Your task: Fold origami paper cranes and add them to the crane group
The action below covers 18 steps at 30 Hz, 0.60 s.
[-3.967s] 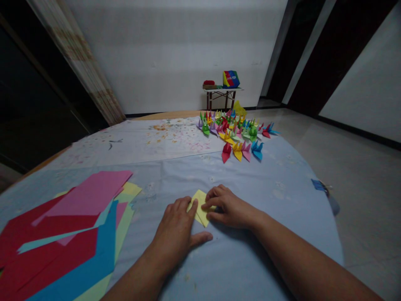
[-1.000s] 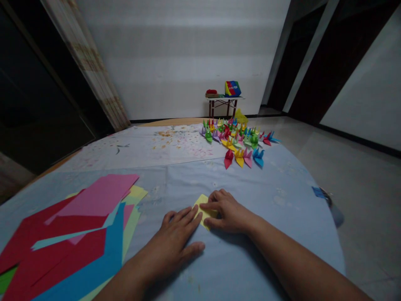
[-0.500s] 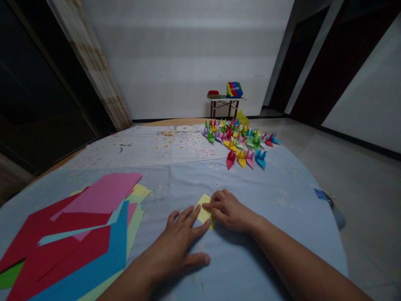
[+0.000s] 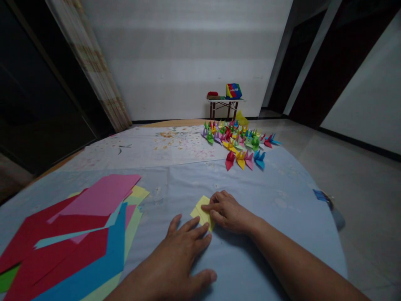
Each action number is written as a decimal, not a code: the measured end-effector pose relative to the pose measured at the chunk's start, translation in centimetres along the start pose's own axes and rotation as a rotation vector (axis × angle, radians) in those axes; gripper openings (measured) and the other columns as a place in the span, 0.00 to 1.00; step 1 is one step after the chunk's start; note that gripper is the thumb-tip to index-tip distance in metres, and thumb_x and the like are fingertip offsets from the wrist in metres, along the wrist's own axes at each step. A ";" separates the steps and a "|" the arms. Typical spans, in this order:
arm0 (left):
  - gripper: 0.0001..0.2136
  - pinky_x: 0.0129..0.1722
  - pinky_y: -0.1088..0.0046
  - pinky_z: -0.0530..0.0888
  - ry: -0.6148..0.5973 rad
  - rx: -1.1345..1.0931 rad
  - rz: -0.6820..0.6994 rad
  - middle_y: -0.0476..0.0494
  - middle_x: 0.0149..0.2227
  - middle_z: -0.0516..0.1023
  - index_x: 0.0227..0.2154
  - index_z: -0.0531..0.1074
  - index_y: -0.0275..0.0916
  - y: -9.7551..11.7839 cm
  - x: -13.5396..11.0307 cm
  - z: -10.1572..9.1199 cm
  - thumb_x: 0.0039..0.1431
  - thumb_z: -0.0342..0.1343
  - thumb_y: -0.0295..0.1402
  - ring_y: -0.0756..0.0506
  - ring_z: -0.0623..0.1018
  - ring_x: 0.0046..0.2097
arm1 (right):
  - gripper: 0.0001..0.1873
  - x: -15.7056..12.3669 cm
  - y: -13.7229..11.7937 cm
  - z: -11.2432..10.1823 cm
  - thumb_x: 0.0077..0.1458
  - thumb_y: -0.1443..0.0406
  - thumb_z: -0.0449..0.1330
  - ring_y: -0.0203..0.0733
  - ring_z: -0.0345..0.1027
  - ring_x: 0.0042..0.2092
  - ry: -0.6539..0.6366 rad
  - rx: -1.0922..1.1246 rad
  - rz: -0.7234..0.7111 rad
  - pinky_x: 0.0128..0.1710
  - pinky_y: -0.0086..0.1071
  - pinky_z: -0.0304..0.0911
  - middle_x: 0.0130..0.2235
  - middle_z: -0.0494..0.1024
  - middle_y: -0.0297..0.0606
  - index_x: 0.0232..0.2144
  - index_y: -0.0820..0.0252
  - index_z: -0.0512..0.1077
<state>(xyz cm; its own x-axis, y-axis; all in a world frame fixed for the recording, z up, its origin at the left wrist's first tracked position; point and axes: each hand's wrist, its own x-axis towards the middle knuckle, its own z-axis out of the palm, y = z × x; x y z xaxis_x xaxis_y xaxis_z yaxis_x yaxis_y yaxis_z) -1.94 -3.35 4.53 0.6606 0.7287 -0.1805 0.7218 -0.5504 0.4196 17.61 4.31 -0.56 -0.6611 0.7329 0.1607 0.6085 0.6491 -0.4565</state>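
A small piece of folded yellow paper lies flat on the blue cloth in front of me, with crease lines showing. My left hand is open and spread, its fingertips at the paper's lower left edge and its thumb stretched out to the right. From the right side, my right hand holds the paper against the table. Its index finger presses on the paper's face while the other fingers are curled, and they hide the paper's right edge.
Stacked coloured paper sheets lie on the left of the round table. Several folded paper cranes stand in a cluster at the back right. Beyond them, a small side table holds a colourful box.
My left hand has lifted off the paper's face and drawn back toward me, uncovering its left corner. My right hand stays on the paper.
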 end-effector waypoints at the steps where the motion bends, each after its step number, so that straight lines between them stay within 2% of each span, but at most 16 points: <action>1: 0.23 0.55 0.44 0.43 0.028 0.003 0.016 0.42 0.56 0.65 0.51 0.64 0.49 0.1 0.2 0.0 0.50 0.53 0.46 0.34 0.57 0.59 | 0.18 0.0 0.0 0.0 0.55 0.66 0.51 0.42 0.55 0.41 0.004 -0.001 -0.002 0.43 0.37 0.53 0.39 0.67 0.38 0.47 0.47 0.69; 2: 0.19 0.55 0.46 0.45 0.069 0.004 0.033 0.45 0.52 0.69 0.46 0.68 0.49 0.0 0.5 0.1 0.50 0.54 0.45 0.36 0.61 0.57 | 0.18 0.0 0.0 0.1 0.54 0.66 0.51 0.42 0.55 0.41 0.009 -0.002 -0.005 0.42 0.37 0.53 0.39 0.67 0.38 0.46 0.47 0.69; 4: 0.12 0.55 0.51 0.50 0.230 0.010 0.022 0.47 0.42 0.75 0.40 0.71 0.47 -0.4 1.3 0.6 0.55 0.51 0.41 0.41 0.69 0.50 | 0.17 0.0 0.1 0.2 0.53 0.66 0.53 0.42 0.55 0.41 0.022 -0.006 -0.013 0.42 0.36 0.53 0.38 0.67 0.38 0.45 0.47 0.70; 8: 0.11 0.46 0.60 0.61 0.513 0.068 -0.056 0.44 0.40 0.74 0.41 0.70 0.41 -2.0 3.1 2.1 0.58 0.47 0.34 0.44 0.70 0.43 | 0.17 -0.2 0.2 0.3 0.53 0.65 0.54 0.42 0.56 0.41 0.053 0.000 -0.026 0.41 0.35 0.54 0.37 0.67 0.38 0.46 0.47 0.70; 10: 0.11 0.44 0.61 0.62 0.549 0.089 -0.092 0.44 0.39 0.73 0.42 0.69 0.41 -2.6 3.6 2.8 0.58 0.48 0.35 0.43 0.69 0.42 | 0.17 -0.2 0.3 0.4 0.53 0.65 0.55 0.42 0.57 0.41 0.063 0.012 -0.029 0.41 0.35 0.54 0.38 0.68 0.38 0.46 0.47 0.69; 13: 0.09 0.43 0.62 0.63 0.534 0.104 -0.117 0.45 0.37 0.72 0.39 0.70 0.42 -3.0 4.0 3.3 0.57 0.50 0.35 0.43 0.69 0.41 | 0.18 -0.1 0.7 0.6 0.52 0.64 0.56 0.42 0.57 0.41 0.091 0.052 -0.020 0.41 0.35 0.55 0.38 0.68 0.40 0.48 0.51 0.68; 18: 0.08 0.43 0.63 0.63 0.538 0.091 -0.128 0.45 0.37 0.70 0.37 0.70 0.42 -3.1 4.3 3.4 0.55 0.52 0.35 0.43 0.68 0.41 | 0.22 0.1 1.4 0.9 0.50 0.62 0.59 0.43 0.58 0.42 0.184 0.074 0.091 0.44 0.38 0.55 0.38 0.69 0.41 0.49 0.55 0.66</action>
<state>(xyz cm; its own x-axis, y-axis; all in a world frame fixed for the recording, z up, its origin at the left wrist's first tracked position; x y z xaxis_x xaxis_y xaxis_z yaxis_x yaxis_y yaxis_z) -0.61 0.07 -0.61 0.3852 0.8841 0.2646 0.8199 -0.4595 0.3416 18.01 5.08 -1.96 -0.5101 0.8167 0.2697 0.6232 0.5671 -0.5385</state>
